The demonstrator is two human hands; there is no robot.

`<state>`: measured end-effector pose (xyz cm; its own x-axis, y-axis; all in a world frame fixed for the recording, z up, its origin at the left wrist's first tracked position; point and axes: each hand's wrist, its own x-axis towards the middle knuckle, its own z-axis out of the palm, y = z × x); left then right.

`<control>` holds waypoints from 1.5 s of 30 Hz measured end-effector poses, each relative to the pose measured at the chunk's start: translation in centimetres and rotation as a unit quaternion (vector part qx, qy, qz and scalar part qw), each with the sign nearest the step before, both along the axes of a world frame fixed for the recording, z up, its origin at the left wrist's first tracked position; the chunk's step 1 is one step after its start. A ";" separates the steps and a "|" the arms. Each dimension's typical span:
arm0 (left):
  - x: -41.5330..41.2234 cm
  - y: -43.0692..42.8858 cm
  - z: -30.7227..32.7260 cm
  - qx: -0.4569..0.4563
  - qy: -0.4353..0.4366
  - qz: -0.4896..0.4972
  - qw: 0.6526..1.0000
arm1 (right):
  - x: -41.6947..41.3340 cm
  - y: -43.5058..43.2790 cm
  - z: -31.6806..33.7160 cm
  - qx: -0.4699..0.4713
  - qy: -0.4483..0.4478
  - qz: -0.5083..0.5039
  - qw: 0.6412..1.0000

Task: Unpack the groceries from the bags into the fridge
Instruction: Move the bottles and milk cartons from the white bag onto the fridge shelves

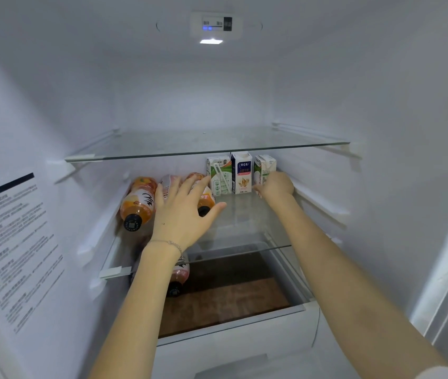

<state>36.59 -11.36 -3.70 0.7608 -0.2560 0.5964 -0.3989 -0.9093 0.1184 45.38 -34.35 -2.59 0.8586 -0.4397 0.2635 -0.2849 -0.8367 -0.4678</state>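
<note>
Inside the open fridge, the middle glass shelf (247, 214) carries three bottles lying on their sides at the left: an orange one (138, 202), a pink one (169, 183) and another orange one (206, 198). My left hand (183, 212) hovers over them with its fingers spread. At the back of the shelf stand three small cartons: a green and white one (218, 175), a blue and white one (241, 172) and a green and white one at the right (263, 166). My right hand (276, 186) grips that right carton from its side.
An upper glass shelf (206, 149) spans the fridge above. Below the middle shelf another bottle (180, 274) lies in a white drawer (233, 329). A printed label covers the left wall (12, 255). The ceiling lamp (211, 41) is lit.
</note>
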 end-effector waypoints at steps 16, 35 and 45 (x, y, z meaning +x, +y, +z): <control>-0.5 -1.2 -0.2 -0.008 0.021 -0.003 1.000 | -3.3 -0.2 -1.7 0.141 -0.078 0.154 0.975; -2.5 -0.4 0.2 0.007 0.019 -0.019 1.000 | -6.3 2.3 -0.7 0.102 -0.041 0.184 0.977; -4.8 0.1 -2.1 0.018 -0.013 -0.098 0.995 | -20.0 3.4 -0.5 -0.072 -0.045 0.086 0.993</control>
